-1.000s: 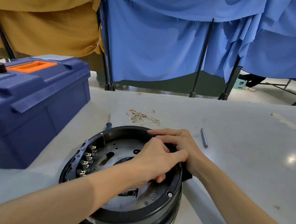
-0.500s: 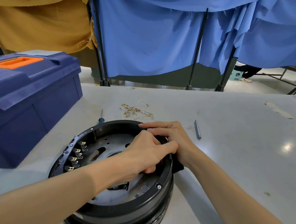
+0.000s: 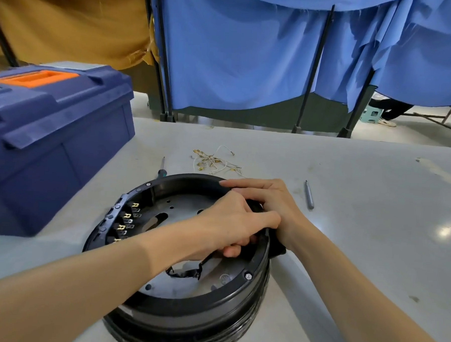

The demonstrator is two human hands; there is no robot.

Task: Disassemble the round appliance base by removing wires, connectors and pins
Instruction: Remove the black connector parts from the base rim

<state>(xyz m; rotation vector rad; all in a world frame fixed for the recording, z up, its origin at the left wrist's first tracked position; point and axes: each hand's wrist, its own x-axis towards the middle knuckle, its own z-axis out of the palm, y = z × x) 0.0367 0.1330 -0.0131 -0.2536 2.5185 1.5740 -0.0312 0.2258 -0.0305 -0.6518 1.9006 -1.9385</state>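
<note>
A round black appliance base (image 3: pixel 212 298) lies open on the grey table, its metal inner plate showing. Brass spade connectors (image 3: pixel 128 218) line its left inner wall. My left hand (image 3: pixel 232 223) reaches across the base and is closed around a black part (image 3: pixel 255 207) at the right rim. My right hand (image 3: pixel 270 196) rests on the same spot from outside, fingers lying along the rim over that black part. A black wire (image 3: pixel 187 272) trails from under my left hand onto the plate. What exactly the fingers pinch is hidden.
A pile of removed white wires with brass terminals (image 3: pixel 214 161) lies beyond the base. A screwdriver (image 3: pixel 162 167) sits at the base's far left, a grey metal bit (image 3: pixel 309 195) to the right. A blue toolbox (image 3: pixel 51 135) stands at left. Curtains hang behind the table.
Both hands stay on the right rim. A black wire now shows pulled out under my left hand. The view has shifted slightly.
</note>
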